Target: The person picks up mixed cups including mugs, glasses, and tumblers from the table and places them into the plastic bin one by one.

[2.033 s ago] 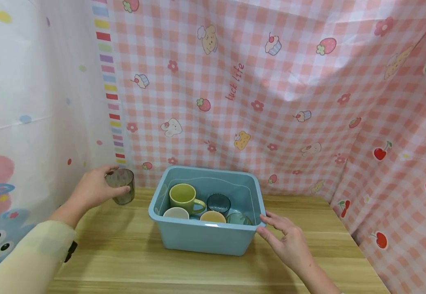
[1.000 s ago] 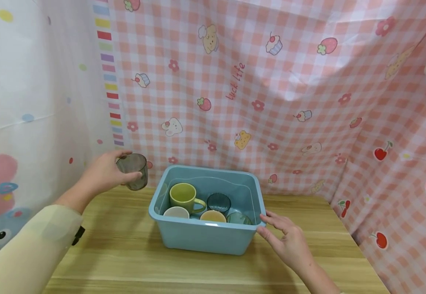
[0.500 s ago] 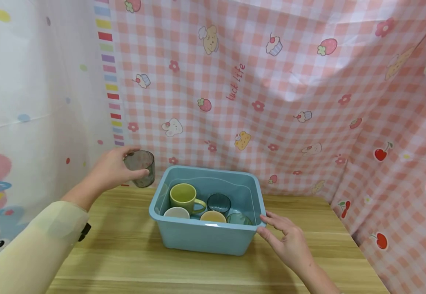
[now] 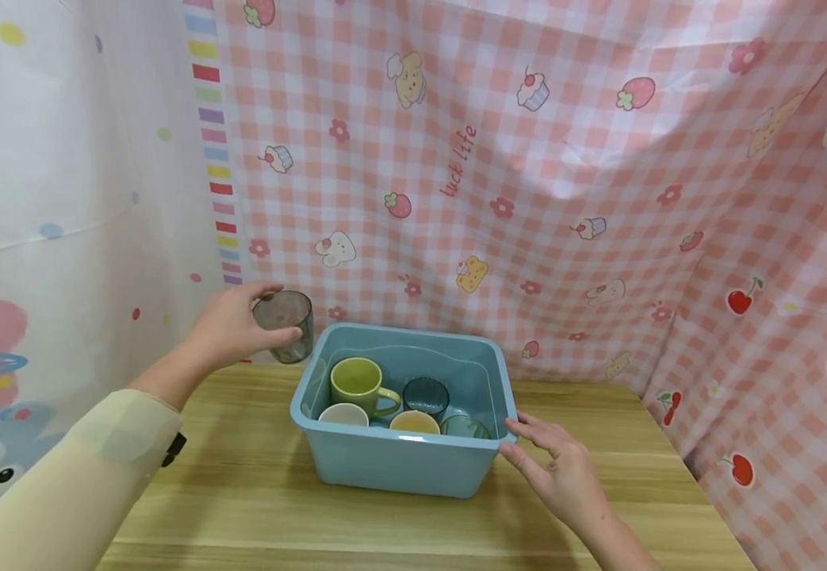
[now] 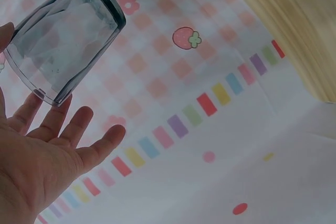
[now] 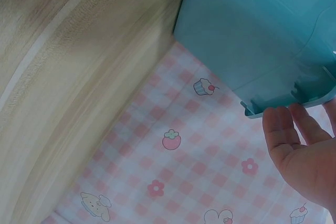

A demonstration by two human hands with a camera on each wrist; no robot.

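In the head view my left hand (image 4: pixel 231 331) holds a smoky clear glass tumbler (image 4: pixel 292 317) by its rim, thumb and fingers on opposite sides. The tumbler hangs above the table, close to the left rim of a blue plastic bin (image 4: pixel 399 460). In the left wrist view the tumbler (image 5: pixel 65 38) looks bare inside. My right hand (image 4: pixel 563 468) grips the bin's right front corner at the rim. Inside the bin stand a green mug (image 4: pixel 354 381), a white cup (image 4: pixel 344 414), a yellow-lined cup (image 4: pixel 415 422), a dark glass (image 4: pixel 425 396) and a greenish glass (image 4: pixel 465 427).
Bin and hands are over a wood-grain table (image 4: pixel 242 484). A pink checked cloth (image 4: pixel 499 159) hangs behind and to the right. A white printed curtain (image 4: pixel 85 198) hangs along the left side.
My left hand has lifted the tumbler from low over the table at the left and carried it right to the bin's edge. The right hand and bin stay in place.
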